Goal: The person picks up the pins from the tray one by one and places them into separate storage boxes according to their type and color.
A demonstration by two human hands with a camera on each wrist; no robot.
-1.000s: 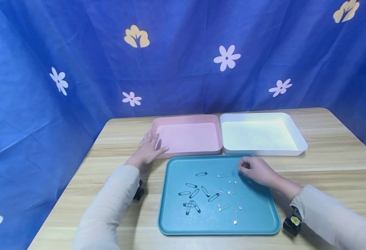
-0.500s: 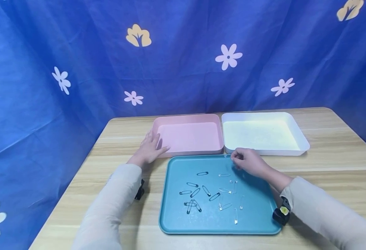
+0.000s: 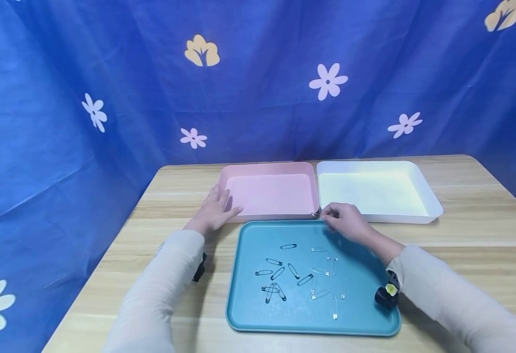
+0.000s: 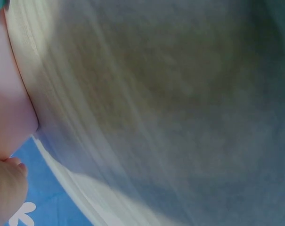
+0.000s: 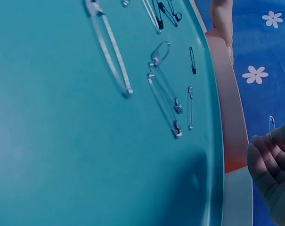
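My right hand pinches a silver safety pin between thumb and fingertips. In the head view, the hand is over the back edge of the teal tray, where the pink and white trays meet. The pin's end overlaps the front right corner of the pink tray. My left hand rests against that tray's left wall, fingers spread and straight. Black safety pins lie in the left half of the teal tray, and silver ones in the right half, a few crossing each other.
A white tray stands right of the pink one, close beside it. Everything sits on a light wooden table. A blue curtain with flower shapes hangs behind and to the sides.
My right hand has moved left and away from me, from above the teal tray's back right part to the junction of the two back trays. The left hand keeps its place.
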